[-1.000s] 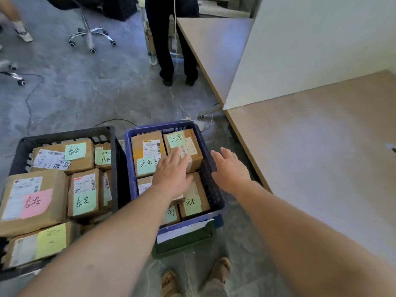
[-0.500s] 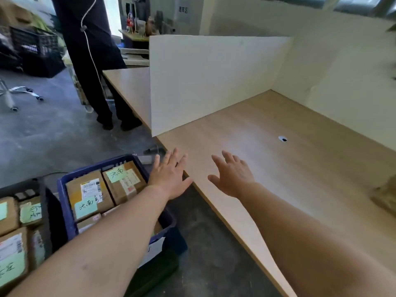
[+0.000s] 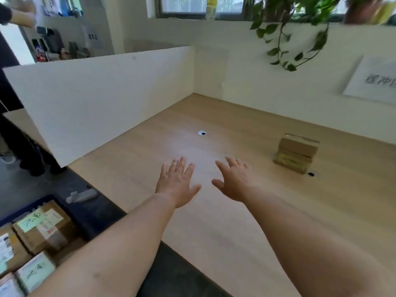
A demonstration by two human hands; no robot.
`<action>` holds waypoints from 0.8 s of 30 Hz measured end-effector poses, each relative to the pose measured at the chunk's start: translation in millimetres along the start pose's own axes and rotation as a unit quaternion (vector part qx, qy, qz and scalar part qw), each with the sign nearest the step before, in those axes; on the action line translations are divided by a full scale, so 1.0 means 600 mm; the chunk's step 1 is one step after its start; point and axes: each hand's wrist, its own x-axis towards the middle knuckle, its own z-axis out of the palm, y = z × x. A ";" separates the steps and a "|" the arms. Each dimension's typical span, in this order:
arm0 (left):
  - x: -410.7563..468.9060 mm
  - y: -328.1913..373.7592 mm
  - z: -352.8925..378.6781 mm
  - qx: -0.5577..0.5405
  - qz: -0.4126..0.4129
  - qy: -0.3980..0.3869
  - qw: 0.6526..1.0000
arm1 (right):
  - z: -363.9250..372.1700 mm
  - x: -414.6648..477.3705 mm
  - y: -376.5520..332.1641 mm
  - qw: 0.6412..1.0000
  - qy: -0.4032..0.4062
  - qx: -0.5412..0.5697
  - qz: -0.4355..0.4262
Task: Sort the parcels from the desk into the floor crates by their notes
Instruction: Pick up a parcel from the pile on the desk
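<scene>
One cardboard parcel (image 3: 295, 155) is sitting on the desk (image 3: 246, 221), to the right of my right hand (image 3: 235, 182) and apart from it, beside a small dark cable hole (image 3: 310, 174). It is presenting a broad brown face toward me, its longer edge running left to right and angling slightly away at the right end. Shiny clear tape is banding its top and lower part; no note is showing on the sides I can see.

At lower left, the blue crate (image 3: 32, 207) on the floor is holding several brown parcels (image 3: 49, 234) lying flat, each carrying a pale green handwritten note (image 3: 32, 220) facing up.

I am holding my left hand (image 3: 176, 183) and right hand over the desk, palms down, fingers spread and straight, gripping nothing.
</scene>
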 end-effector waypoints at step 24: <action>0.251 0.435 -0.001 0.065 0.208 -0.009 0.976 | 0.015 -0.050 0.461 0.978 -0.013 0.027 0.205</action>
